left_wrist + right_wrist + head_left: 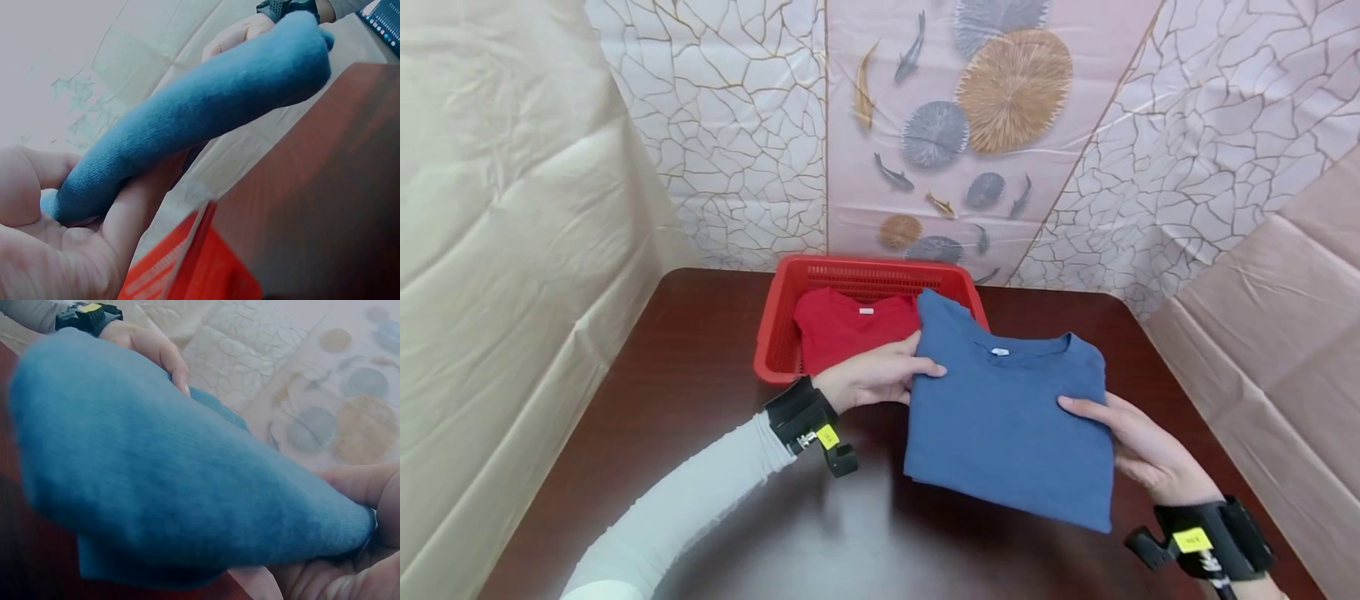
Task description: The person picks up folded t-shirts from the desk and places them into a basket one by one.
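Observation:
A folded blue T-shirt (1007,425) hangs in the air between both hands, its neckline and small white label toward the back. My left hand (880,372) grips its left edge, thumb on top and fingers beneath. On the opposite edge my right hand (1142,446) pinches the cloth the same way. In the left wrist view the folded side of the blue T-shirt (206,100) lies between thumb and fingers. The right wrist view shows the thick fold of the blue T-shirt (156,456) held likewise. Behind it, a folded red T-shirt (850,329) lies in a red basket (767,333).
The basket stands at the back of a dark brown table (700,358), its right part hidden by the blue T-shirt. Cream cloth (512,208) hangs along the left side, and a patterned cloth (737,125) covers the back.

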A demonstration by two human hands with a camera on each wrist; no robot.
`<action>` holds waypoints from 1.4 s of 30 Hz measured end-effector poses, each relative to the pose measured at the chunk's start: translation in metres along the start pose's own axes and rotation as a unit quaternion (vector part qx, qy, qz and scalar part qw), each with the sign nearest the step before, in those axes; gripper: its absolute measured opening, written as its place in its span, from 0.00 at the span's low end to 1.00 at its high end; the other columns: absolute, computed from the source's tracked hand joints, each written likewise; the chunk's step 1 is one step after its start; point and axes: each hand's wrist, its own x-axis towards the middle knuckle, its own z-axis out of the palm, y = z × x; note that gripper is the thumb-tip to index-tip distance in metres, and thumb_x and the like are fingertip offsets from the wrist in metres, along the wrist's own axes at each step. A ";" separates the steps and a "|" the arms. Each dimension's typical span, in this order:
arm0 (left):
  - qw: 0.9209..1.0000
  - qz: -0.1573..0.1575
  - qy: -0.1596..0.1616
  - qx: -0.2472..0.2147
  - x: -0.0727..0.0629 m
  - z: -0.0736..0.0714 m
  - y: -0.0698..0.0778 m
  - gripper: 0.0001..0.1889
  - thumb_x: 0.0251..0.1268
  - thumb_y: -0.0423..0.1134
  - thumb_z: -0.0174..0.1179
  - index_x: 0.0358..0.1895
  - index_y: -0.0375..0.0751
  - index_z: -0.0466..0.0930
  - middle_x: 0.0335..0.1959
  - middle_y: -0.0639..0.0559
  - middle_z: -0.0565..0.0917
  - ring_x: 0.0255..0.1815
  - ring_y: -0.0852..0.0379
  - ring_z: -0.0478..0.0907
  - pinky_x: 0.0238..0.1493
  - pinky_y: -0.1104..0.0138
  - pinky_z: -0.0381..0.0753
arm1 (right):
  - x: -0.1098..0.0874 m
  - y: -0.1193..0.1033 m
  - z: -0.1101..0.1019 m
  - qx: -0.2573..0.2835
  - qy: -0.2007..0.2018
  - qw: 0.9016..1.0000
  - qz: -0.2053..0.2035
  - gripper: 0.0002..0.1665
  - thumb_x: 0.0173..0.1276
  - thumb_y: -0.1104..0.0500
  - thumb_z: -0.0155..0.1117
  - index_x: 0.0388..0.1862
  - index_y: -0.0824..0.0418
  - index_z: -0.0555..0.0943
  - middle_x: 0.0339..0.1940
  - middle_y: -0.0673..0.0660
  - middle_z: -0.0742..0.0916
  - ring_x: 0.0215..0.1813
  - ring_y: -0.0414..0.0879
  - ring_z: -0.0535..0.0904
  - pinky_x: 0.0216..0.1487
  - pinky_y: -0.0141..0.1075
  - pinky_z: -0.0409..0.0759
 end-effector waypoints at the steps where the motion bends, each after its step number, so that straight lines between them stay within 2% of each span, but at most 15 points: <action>1: 1.000 0.001 0.009 -0.001 -0.003 -0.005 0.001 0.42 0.74 0.34 0.54 0.82 0.60 0.39 0.71 0.44 0.66 0.65 0.45 0.73 0.63 0.47 0.76 | 0.006 -0.003 0.004 0.009 -0.003 1.000 0.000 0.38 0.81 0.50 0.53 0.80 0.56 0.48 0.59 0.52 0.83 0.56 0.45 0.82 0.57 0.42 0.82; 2: 1.000 0.002 0.018 -0.004 -0.006 -0.009 0.002 0.42 0.74 0.35 0.55 0.82 0.60 0.40 0.71 0.43 0.66 0.66 0.45 0.73 0.63 0.47 0.76 | 0.012 -0.009 0.010 0.040 0.009 0.999 0.024 0.39 0.80 0.48 0.55 0.80 0.54 0.48 0.57 0.53 0.84 0.54 0.47 0.83 0.56 0.43 0.82; 3: 1.000 0.003 0.025 -0.004 -0.009 -0.013 0.003 0.42 0.75 0.35 0.54 0.82 0.60 0.40 0.72 0.43 0.66 0.66 0.44 0.72 0.63 0.47 0.77 | 0.018 -0.012 0.014 0.040 0.009 0.999 0.026 0.42 0.80 0.48 0.55 0.80 0.55 0.46 0.57 0.54 0.84 0.54 0.47 0.83 0.56 0.43 0.83; 7: 0.999 0.006 0.050 -0.010 -0.017 -0.027 0.006 0.42 0.75 0.35 0.54 0.82 0.61 0.40 0.72 0.43 0.66 0.67 0.44 0.72 0.63 0.47 0.77 | 0.040 -0.023 0.025 0.041 -0.004 0.999 0.013 0.43 0.80 0.50 0.56 0.81 0.56 0.44 0.58 0.54 0.83 0.53 0.48 0.84 0.56 0.45 0.84; 14: 0.996 0.017 0.088 -0.014 -0.028 -0.055 0.014 0.39 0.77 0.35 0.52 0.82 0.58 0.42 0.70 0.42 0.68 0.66 0.45 0.72 0.66 0.46 0.74 | 0.079 -0.042 0.042 0.058 -0.031 0.998 -0.006 0.40 0.80 0.54 0.56 0.79 0.56 0.46 0.61 0.56 0.78 0.56 0.48 0.83 0.59 0.47 0.82; 24: 0.992 0.020 0.125 -0.012 -0.038 -0.091 0.027 0.40 0.78 0.36 0.51 0.82 0.61 0.38 0.75 0.42 0.62 0.72 0.41 0.66 0.71 0.43 0.67 | 0.125 -0.066 0.062 0.055 -0.058 0.997 -0.014 0.41 0.80 0.57 0.56 0.80 0.54 0.45 0.67 0.58 0.72 0.58 0.48 0.81 0.59 0.47 0.82; 28: 0.989 0.022 0.143 -0.011 -0.039 -0.104 0.029 0.40 0.78 0.36 0.50 0.83 0.62 0.37 0.76 0.42 0.60 0.73 0.41 0.64 0.71 0.43 0.66 | 0.141 -0.074 0.069 0.064 -0.069 0.995 -0.015 0.39 0.80 0.58 0.55 0.80 0.55 0.47 0.66 0.57 0.73 0.57 0.46 0.81 0.57 0.45 0.83; 35: 0.981 0.018 0.190 -0.024 -0.033 -0.125 0.029 0.39 0.79 0.39 0.50 0.83 0.61 0.37 0.78 0.43 0.59 0.75 0.43 0.63 0.73 0.45 0.64 | 0.170 -0.085 0.077 0.088 -0.058 0.994 -0.001 0.40 0.79 0.61 0.55 0.81 0.56 0.48 0.63 0.57 0.75 0.54 0.45 0.84 0.55 0.44 0.84; 42: 0.975 0.023 0.220 -0.021 -0.024 -0.140 0.023 0.38 0.80 0.43 0.52 0.83 0.59 0.40 0.78 0.42 0.61 0.76 0.44 0.63 0.74 0.46 0.63 | 0.200 -0.086 0.077 0.069 -0.040 0.997 0.012 0.41 0.81 0.59 0.54 0.83 0.59 0.44 0.72 0.59 0.69 0.53 0.45 0.82 0.51 0.42 0.85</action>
